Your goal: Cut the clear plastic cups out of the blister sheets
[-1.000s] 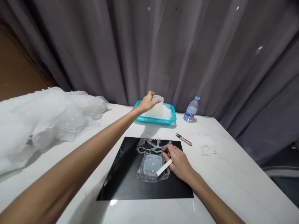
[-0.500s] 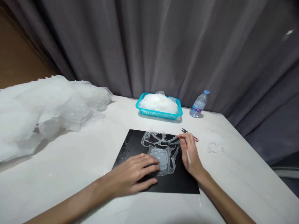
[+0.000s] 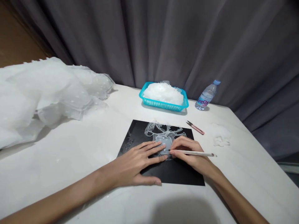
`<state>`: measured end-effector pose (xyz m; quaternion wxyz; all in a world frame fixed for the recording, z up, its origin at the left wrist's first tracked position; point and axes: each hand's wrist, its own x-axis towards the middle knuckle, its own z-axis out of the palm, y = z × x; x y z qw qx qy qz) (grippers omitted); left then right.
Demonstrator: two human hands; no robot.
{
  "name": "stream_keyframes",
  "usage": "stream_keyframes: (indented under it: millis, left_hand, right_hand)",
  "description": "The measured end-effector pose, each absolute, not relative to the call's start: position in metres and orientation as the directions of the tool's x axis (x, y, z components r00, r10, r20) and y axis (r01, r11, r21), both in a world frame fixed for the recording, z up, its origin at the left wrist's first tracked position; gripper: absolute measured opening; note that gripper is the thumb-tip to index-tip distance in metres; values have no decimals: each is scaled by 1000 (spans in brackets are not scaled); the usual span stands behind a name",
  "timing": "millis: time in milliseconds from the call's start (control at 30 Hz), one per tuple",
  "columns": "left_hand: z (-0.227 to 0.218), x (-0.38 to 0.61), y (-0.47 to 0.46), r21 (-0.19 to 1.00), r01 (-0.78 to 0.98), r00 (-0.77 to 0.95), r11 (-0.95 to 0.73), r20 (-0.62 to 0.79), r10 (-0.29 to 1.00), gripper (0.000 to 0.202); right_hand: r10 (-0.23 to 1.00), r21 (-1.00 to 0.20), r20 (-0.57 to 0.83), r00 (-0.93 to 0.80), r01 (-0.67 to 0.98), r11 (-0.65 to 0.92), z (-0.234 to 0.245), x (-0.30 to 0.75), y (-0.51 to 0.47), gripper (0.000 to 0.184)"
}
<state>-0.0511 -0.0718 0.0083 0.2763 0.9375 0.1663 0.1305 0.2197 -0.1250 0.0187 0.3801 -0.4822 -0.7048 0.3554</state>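
On a black mat lies a translucent plastic piece with a rounded grey-blue panel and lacy sheer edging fanning out at its far side. My left hand is spread flat, fingertips resting on the panel, the thumb apart on the mat. My right hand pinches a slim white pen-like tool, its working end at the panel's right edge, hidden by the fingertips. Whether that end is a blade or a point cannot be made out.
Beyond the mat lie pink-handled thread snips. A turquoise basket holds a white heap; a water bottle stands right of it. Sheer white scraps lie at right, a large pile of white sheer material at left.
My right hand has come from the mat's upper right corner down to the panel's right edge, the white tool now in its fingertips. My left hand's fingers reach further over the panel. The view has shifted.
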Motion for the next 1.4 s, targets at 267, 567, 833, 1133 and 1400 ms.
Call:
stream_keyframes:
  millis: [267, 567, 833, 1133, 1400]
  left_hand:
    - [7, -46, -72, 612, 248, 881, -751, 181, 438, 58]
    - [6, -46, -73, 526, 302, 905, -795, 104, 413, 60]
    - [11, -47, -69, 556, 319, 916, -768, 27, 400, 64]
    - [8, -48, -68, 524, 307, 928, -794, 19, 372, 67]
    - [6, -47, -69, 499, 303, 918, -812, 75, 389, 66]
  right_hand:
    - [942, -862, 75, -327, 454, 226, 21, 230, -128, 12]
    - [909, -850, 142, -393, 422, 315, 19, 230, -129, 12]
    - [907, -830, 138, -398, 454, 325, 18, 223, -131, 10]
    - [881, -772, 178, -438, 492, 401, 18, 219, -132, 10]
    - [869, -654, 143, -474, 614, 443, 29, 225, -137, 14]
